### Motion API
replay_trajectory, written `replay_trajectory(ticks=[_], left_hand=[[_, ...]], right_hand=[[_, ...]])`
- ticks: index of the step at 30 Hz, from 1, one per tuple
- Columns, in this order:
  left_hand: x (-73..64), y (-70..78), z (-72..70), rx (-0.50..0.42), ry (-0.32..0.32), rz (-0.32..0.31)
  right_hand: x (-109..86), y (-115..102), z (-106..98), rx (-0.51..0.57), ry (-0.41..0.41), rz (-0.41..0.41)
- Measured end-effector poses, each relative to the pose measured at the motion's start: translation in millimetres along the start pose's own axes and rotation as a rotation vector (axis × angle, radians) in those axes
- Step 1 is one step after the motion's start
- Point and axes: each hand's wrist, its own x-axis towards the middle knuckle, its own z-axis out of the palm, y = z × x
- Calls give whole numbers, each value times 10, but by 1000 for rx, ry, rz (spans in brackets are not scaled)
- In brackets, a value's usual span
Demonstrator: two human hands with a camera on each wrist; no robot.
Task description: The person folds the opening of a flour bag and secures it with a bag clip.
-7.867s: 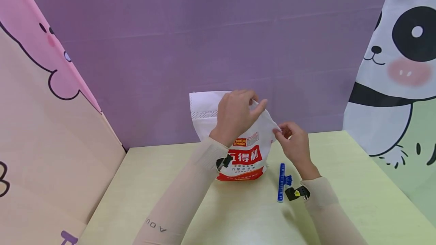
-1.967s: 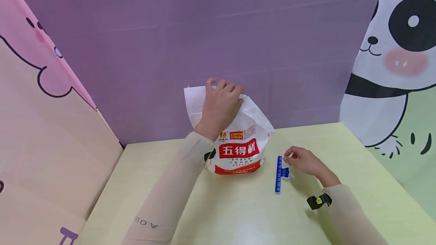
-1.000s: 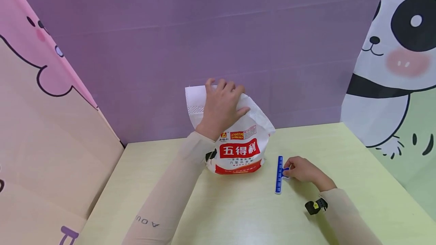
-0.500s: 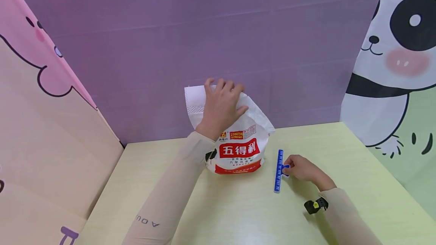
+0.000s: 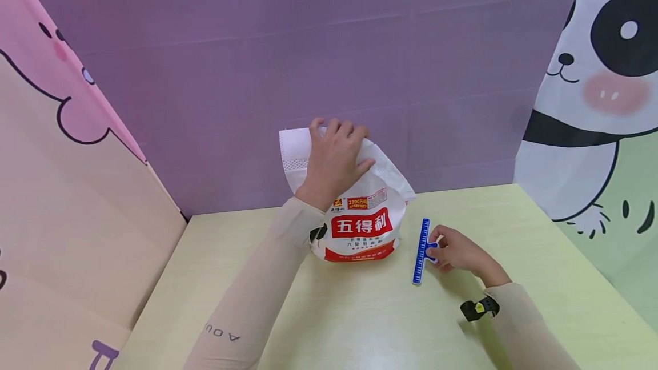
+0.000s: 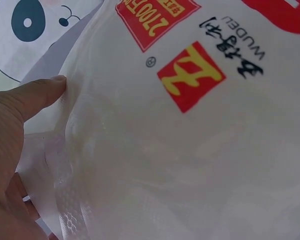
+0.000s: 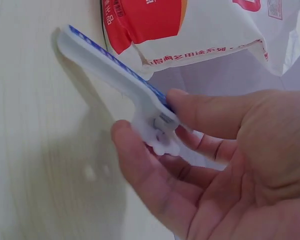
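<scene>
A white flour bag (image 5: 362,225) with red printing stands upright near the back of the table. My left hand (image 5: 334,167) grips its folded top, fingers curled over the upper edge and thumb against the front. In the left wrist view the thumb (image 6: 40,95) presses the bag's side; the other fingers are mostly hidden behind the plastic. To the right, my right hand (image 5: 460,251) pinches a blue and white bag clip (image 5: 421,253) by its handle. The right wrist view shows the clip's long bar (image 7: 110,70) tilted over the tabletop, with its shadow beneath.
The pale wooden table (image 5: 231,278) meets a purple cloth backdrop (image 5: 231,73) behind the bag. A panda-print panel (image 5: 576,176) borders the right side, and a pink and cream panel (image 5: 77,198) the left.
My right hand has left the bag's right corner, come down to the clip and taken hold of its handle. The clip has since turned slightly and moved up. The left hand keeps gripping the bag's top.
</scene>
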Motion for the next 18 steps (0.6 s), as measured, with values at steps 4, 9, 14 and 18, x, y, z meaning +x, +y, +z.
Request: replay_trajectory(ticks=[4,9,14,18], left_hand=[[-1,-2,-4,-7,-2,1],[-6,2,-10,-9,-7,3],[-10,11,-15,-3,-12,3],[-8,16,-23,-1,-22,-2]], right_hand=[[21,7,-19,62,26,-5],[24,-26,-75,92,107,9],[-12,-68,-138,104,197,-22],[-41,-93,-186,106,311,-69]])
